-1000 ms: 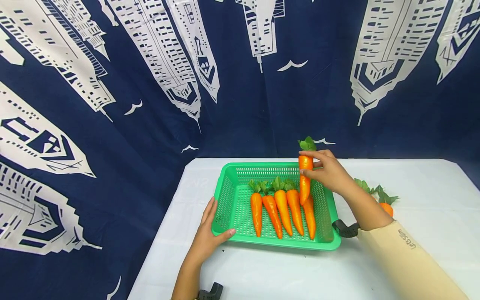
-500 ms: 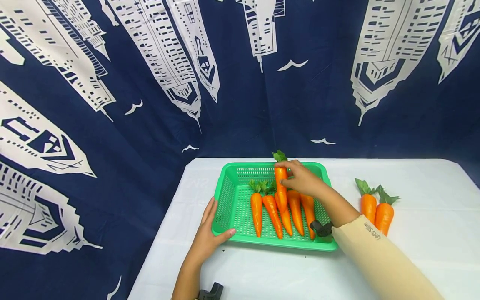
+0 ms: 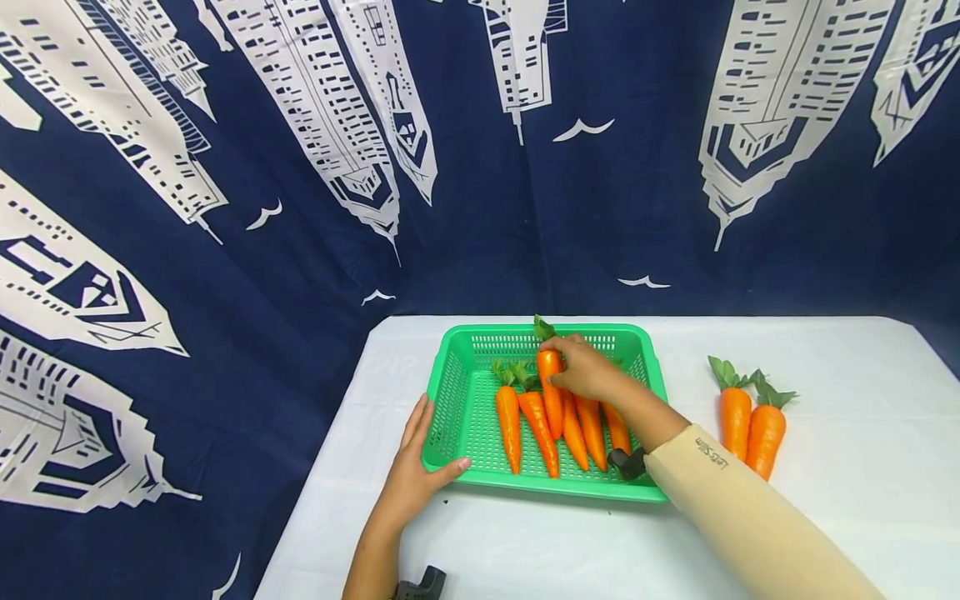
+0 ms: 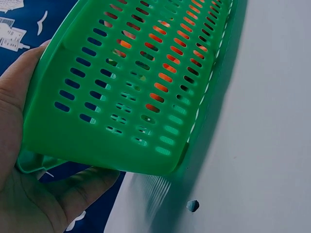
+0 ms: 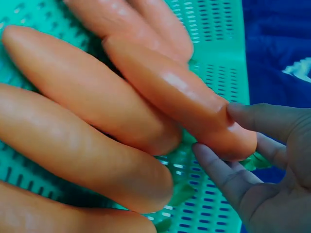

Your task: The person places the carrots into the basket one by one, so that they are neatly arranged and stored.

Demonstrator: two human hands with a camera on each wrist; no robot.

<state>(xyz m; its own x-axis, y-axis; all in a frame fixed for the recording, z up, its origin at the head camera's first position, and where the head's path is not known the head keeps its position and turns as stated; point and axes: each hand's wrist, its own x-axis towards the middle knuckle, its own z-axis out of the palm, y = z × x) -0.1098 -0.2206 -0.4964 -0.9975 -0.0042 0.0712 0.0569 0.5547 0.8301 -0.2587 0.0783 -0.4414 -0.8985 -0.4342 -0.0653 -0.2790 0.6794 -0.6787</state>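
A green perforated basket (image 3: 558, 490) on the table contains a row of glossy orange carrots (image 3: 510, 429) with leafy tops. My right hand (image 3: 588, 371) pinches one carrot (image 3: 553, 408) near its leafy end, leaning it over the row between its neighbours. In the right wrist view, the thumb and fingers (image 5: 214, 162) are on either side of that carrot (image 5: 170, 90), its tip pointing away from the hand. My left hand (image 3: 412, 479) rests at the basket's front left corner, fingers along the side and thumb by the front rim. The left wrist view shows the basket's slotted wall (image 4: 97, 141) beside that hand.
Two more carrots (image 3: 765, 437) lie side by side on the white tabletop (image 3: 847, 500), right of the basket. A navy cloth (image 3: 480, 250) with white building prints hangs behind. Small black devices (image 3: 628, 463) sit on both wrists.
My right hand has moved left and down, carrying the carrot from the basket's right end into the row and lowering it. The left hand stays at the corner.
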